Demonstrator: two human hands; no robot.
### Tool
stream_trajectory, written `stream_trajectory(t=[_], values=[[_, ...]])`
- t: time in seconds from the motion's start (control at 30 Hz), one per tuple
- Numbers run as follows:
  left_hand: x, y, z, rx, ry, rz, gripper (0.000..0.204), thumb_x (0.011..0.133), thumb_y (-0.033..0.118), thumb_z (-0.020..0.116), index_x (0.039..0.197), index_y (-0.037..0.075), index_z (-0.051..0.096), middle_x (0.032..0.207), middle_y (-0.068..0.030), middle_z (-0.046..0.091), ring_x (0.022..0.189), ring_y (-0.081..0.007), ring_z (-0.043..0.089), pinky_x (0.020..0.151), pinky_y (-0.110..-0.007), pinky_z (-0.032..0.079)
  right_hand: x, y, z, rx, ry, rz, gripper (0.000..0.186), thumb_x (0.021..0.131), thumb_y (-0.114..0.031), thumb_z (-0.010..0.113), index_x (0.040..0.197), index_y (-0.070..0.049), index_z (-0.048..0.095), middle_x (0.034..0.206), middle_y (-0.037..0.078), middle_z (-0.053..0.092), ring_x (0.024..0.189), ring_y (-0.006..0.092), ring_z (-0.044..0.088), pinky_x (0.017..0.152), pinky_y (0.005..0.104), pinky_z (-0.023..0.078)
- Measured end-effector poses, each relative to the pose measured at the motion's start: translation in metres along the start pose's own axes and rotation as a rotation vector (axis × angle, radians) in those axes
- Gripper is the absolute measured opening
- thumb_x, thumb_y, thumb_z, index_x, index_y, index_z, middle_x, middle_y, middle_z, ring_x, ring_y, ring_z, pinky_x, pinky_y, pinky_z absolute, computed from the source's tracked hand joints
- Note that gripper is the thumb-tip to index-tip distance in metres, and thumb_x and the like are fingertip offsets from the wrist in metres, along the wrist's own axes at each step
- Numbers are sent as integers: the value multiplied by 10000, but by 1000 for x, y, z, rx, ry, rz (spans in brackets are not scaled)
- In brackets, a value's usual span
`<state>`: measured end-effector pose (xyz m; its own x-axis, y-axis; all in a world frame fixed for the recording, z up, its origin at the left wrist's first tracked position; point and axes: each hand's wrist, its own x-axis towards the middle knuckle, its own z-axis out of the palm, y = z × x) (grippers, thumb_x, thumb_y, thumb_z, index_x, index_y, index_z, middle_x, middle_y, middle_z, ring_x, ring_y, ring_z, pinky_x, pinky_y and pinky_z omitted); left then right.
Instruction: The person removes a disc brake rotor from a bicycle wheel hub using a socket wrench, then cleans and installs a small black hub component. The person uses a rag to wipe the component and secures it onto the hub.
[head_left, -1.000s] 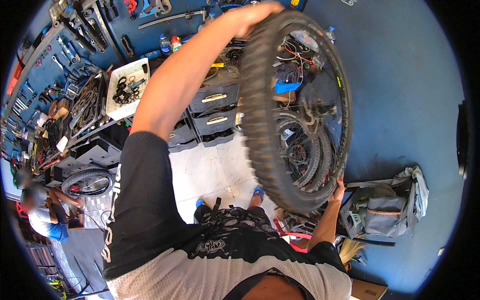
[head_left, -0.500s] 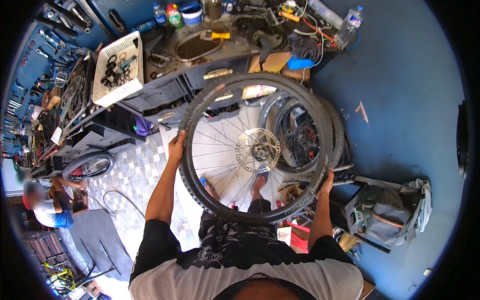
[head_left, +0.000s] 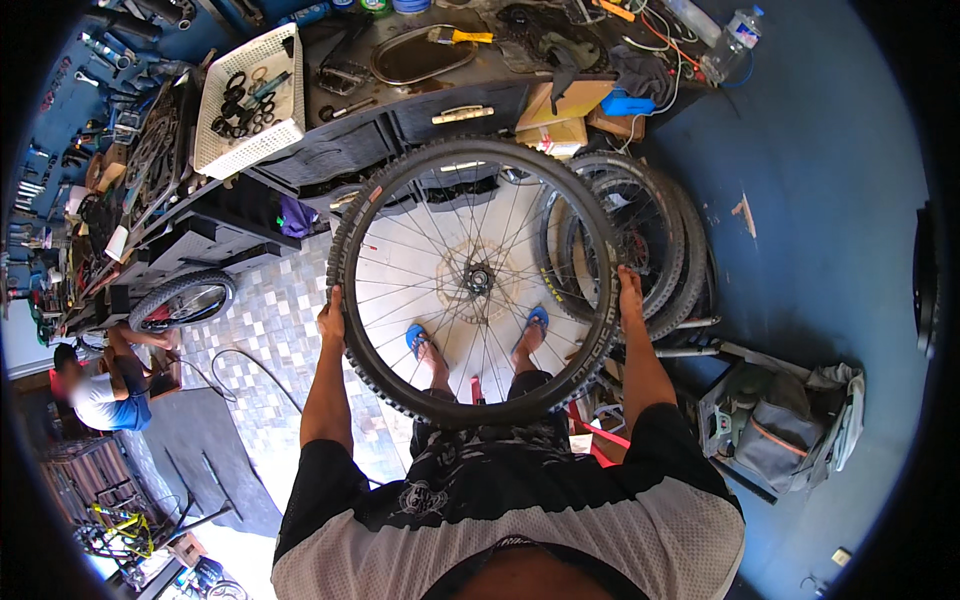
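My left hand (head_left: 331, 313) grips the left side of a bicycle wheel (head_left: 469, 147) with a black knobby tyre, thin spokes, a dark hub (head_left: 479, 280) and a brake rotor. My right hand (head_left: 629, 298) holds the tyre's right side, fingers pointing forward along it. Held level between my arms, the wheel frames my feet in blue sandals (head_left: 418, 340) seen through the spokes. Behind its right edge, several other wheels (head_left: 676, 235) are stacked against the blue wall.
A cluttered workbench (head_left: 340, 90) with drawers, a white basket (head_left: 207, 135) and wall tools runs along front and left. Another person (head_left: 110, 395) sits at left near a wheel (head_left: 185, 300) and a hose (head_left: 262, 370). At right is a grey bag (head_left: 775, 430).
The wheel, raised on edge high at my front right a second ago, has come down and tilted flat, centred before me. My left hand has dropped from the top to the left side.
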<state>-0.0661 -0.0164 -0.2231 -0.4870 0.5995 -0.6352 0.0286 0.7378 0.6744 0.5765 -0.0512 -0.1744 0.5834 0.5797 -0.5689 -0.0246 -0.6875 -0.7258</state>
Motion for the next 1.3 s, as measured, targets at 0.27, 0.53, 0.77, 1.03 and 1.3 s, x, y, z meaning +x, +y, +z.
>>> stream_trajectory(t=[0.27, 0.53, 0.77, 1.03, 1.3], values=[[29, 1, 6, 26, 50, 50, 860, 829, 781, 647, 968, -64, 721, 864, -137, 659, 826, -241, 570, 803, -399, 478, 29, -4, 21, -63, -33, -19, 863, 855, -757, 626, 1458, -163, 462, 1638, 119, 313, 1537, 320, 246, 1195, 522, 220], [35, 35, 23, 325, 258, 163, 781, 855, 682, 690, 1150, -41, 666, 1010, -190, 680, 938, -334, 625, 891, -441, 494, 53, -11, 38, -13, 26, -17, 804, 866, -724, 646, 1430, -173, 484, 1587, 112, 385, 1509, 329, 296, 1185, 512, 247], [-14, 119, 91, 629, 249, 979, 457, 857, 222, 785, 1252, 48, 634, 1263, -209, 572, 1202, -427, 519, 1043, -544, 399, 66, -25, 46, -65, -2, -19, 801, 869, -704, 661, 1454, -186, 480, 1583, 126, 393, 1473, 338, 341, 1158, 504, 283], [-124, 128, 198, 112, -813, 26, 625, 943, 364, 737, 1424, 10, 552, 699, -70, 654, 552, -133, 573, 509, -283, 435, 66, -28, 40, -122, -28, -59, 976, 858, -709, 670, 1577, -132, 348, 1547, 192, 427, 1419, 366, 415, 1124, 468, 335], [-152, 121, 226, -226, -734, -148, 789, 961, 262, 689, 1568, -40, 284, 780, -81, 633, 489, -102, 483, 457, -263, 391, 65, -24, 41, -159, -41, -75, 944, 865, -692, 678, 1548, -119, 366, 1524, 180, 453, 1398, 367, 433, 1121, 459, 341]])
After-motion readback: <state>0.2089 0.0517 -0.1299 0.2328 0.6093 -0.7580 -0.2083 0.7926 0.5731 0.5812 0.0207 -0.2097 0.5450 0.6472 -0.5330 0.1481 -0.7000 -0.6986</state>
